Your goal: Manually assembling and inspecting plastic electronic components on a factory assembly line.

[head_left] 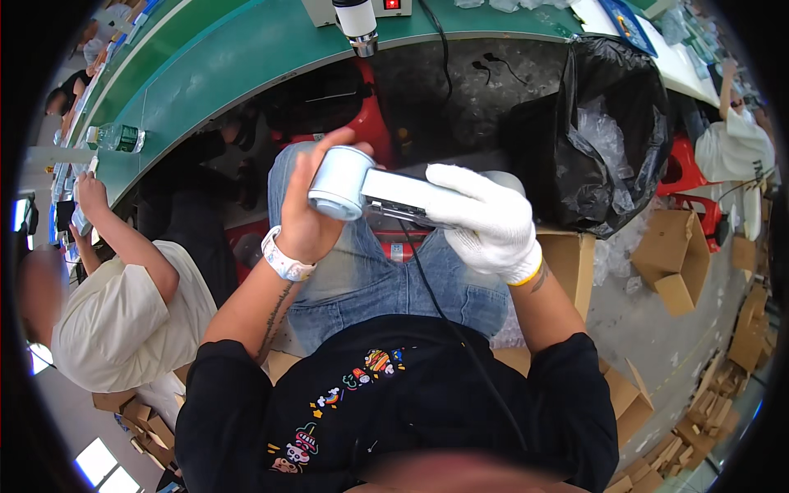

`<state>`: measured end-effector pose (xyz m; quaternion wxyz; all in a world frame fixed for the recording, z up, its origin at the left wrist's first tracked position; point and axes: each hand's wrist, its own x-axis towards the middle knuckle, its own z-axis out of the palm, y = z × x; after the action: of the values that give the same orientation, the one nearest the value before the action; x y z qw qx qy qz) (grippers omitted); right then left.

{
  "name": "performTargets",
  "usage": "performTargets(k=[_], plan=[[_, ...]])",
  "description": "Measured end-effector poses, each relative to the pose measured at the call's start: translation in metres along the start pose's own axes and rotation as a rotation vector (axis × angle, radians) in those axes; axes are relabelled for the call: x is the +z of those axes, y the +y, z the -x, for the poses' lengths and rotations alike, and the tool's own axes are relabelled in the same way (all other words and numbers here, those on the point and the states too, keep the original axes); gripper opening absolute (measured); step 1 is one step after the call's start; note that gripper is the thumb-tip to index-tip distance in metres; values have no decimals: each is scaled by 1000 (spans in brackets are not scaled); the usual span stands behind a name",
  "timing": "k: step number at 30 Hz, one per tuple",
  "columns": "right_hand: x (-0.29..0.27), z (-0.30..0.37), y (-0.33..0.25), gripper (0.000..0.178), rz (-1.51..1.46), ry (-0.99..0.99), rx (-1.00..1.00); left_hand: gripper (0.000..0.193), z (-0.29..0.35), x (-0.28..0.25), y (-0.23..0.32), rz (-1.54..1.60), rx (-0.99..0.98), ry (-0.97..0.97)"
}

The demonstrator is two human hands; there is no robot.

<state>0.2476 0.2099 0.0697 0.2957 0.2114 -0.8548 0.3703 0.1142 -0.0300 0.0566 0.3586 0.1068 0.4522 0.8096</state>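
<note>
Hands are clamped on one white hair-dryer-shaped device (394,187), which is spanning the gap between them above the lap (378,283): bare left hand (309,205) is cupping its round head (339,174), gloved right hand (491,226) is gripping its handle (415,194). Green table (238,70) is running beyond both; black plastic bag (542,148) is standing right of the glove.

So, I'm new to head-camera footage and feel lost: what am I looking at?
There's no machine at work here, just a person's own two hands. The single picture comes from a fisheye camera on their head, looking down, so straight edges bend. The bare left hand holds the round end of a white device; the gloved right hand grips its handle, above the lap. On the green bench are a clear bottle and a box with a red switch.
</note>
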Motion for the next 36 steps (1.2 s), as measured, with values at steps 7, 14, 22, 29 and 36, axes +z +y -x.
performTargets(k=[7, 14, 22, 29, 36], plan=[[11, 8, -10, 69, -314, 163, 398, 86, -1, -4, 15, -216, -190, -112], [-5, -7, 7, 66, -487, -452, 669, 65, 7, 3, 2, -964, 439, -361], [21, 3, -3, 38, -3, -830, 598, 60, 24, 7, -38, -1061, 803, -523], [24, -5, 61, 43, -611, -203, 660, 63, -11, -62, -40, -631, 310, 116], [-112, -43, 258, 31, 15, 724, 671, 60, -147, -165, 125, -407, 838, 578]])
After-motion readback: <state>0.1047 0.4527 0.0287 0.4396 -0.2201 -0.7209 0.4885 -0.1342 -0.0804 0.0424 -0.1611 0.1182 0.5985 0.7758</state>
